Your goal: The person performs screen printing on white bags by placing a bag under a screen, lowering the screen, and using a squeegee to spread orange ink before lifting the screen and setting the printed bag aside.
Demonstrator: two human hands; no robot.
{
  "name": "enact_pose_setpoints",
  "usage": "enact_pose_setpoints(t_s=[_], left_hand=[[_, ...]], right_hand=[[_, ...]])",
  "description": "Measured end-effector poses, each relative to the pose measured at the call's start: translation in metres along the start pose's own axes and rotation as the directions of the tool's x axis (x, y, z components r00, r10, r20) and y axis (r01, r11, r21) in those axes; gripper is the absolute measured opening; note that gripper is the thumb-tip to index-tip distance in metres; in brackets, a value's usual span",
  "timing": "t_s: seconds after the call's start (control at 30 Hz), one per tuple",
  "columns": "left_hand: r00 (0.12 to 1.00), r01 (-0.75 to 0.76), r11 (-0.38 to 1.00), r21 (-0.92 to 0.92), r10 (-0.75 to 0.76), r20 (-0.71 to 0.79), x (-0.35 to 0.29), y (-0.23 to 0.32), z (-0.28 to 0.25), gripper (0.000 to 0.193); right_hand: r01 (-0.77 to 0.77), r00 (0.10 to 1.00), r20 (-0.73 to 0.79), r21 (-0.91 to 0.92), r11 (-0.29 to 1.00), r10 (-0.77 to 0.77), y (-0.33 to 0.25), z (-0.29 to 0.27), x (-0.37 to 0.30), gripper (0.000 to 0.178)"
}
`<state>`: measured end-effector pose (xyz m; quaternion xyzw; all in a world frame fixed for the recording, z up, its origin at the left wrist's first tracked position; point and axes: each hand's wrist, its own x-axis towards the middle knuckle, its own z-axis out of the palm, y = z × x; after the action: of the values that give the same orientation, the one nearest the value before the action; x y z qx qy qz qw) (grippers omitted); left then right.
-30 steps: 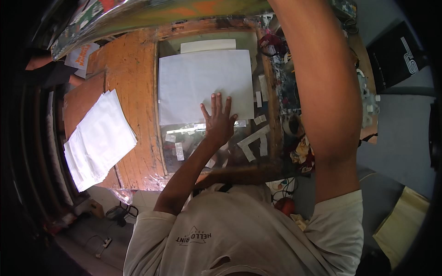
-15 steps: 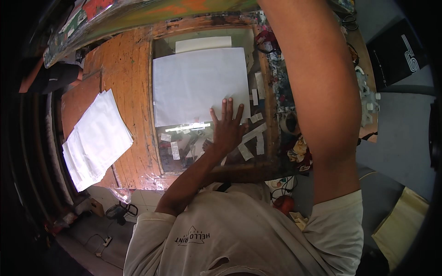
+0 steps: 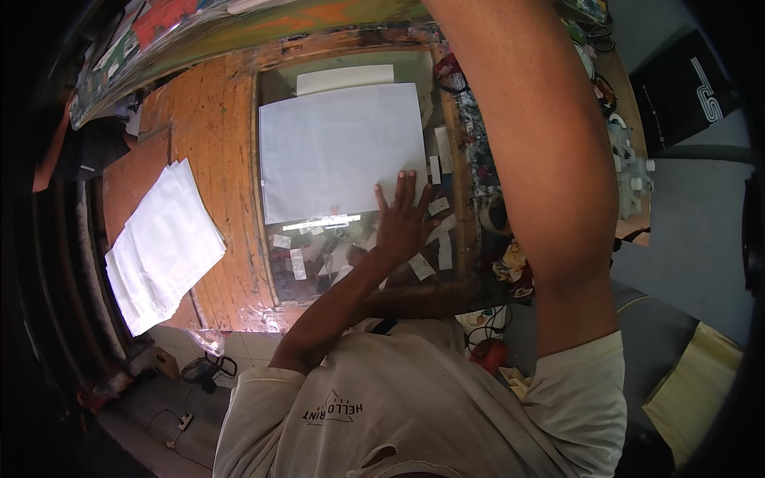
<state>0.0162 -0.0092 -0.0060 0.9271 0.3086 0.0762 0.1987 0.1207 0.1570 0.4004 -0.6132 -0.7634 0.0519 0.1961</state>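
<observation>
A white rectangular sheet (image 3: 339,151), perhaps paper or a flat bag, lies on a glass panel (image 3: 319,293) set into the wooden table (image 3: 207,119). My left hand (image 3: 405,219) rests on the sheet's near right corner, palm down with the fingers spread. A narrow white strip (image 3: 345,77) lies at the sheet's far edge. Overhead, my right arm (image 3: 550,143) stretches up past the top edge; its hand is out of sight. Beyond the glass a paint-stained frame or screen (image 3: 311,25) stands raised and tilted.
To the left, a fanned stack of white sheets (image 3: 166,247) lies on the wood. Tape pieces (image 3: 298,264) dot the glass. A tape roll (image 3: 494,213) and crumpled rags (image 3: 511,267) sit along the right edge. Another person's arm (image 3: 52,151) shows at far left.
My left hand has slid a little to the right along the sheet's near edge, fingers still spread. The whole view has shifted slightly. My right arm stays raised.
</observation>
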Motion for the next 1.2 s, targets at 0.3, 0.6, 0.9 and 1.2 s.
enact_pose_setpoints(t_s=[0.3, 0.6, 0.9, 1.2], left_hand=[[1.0, -0.009, 1.0, 0.019, 0.008, 0.02, 0.006, 0.008, 0.01, 0.075], [0.998, 0.057, 0.997, -0.051, -0.058, -0.007, -0.014, 0.003, -0.003, 0.082], [0.965, 0.259, 0.966, 0.021, -0.26, 0.043, -0.083, -0.028, -0.016, 0.084], [0.989, 0.136, 0.99, 0.044, -0.139, 0.053, -0.108, -0.029, -0.022, 0.079]], right_hand=[[-0.014, 0.999, 0.048, -0.082, 0.997, 0.018, -0.002, -0.001, 0.003, 0.028], [0.12, 0.975, 0.224, -0.495, 0.861, -0.007, -0.014, 0.005, 0.023, 0.029], [-0.225, 0.974, -0.01, -0.111, 0.968, 0.225, -0.032, 0.002, 0.016, 0.038], [-0.089, 0.995, 0.032, -0.05, 0.995, 0.091, -0.014, 0.005, 0.02, 0.042]])
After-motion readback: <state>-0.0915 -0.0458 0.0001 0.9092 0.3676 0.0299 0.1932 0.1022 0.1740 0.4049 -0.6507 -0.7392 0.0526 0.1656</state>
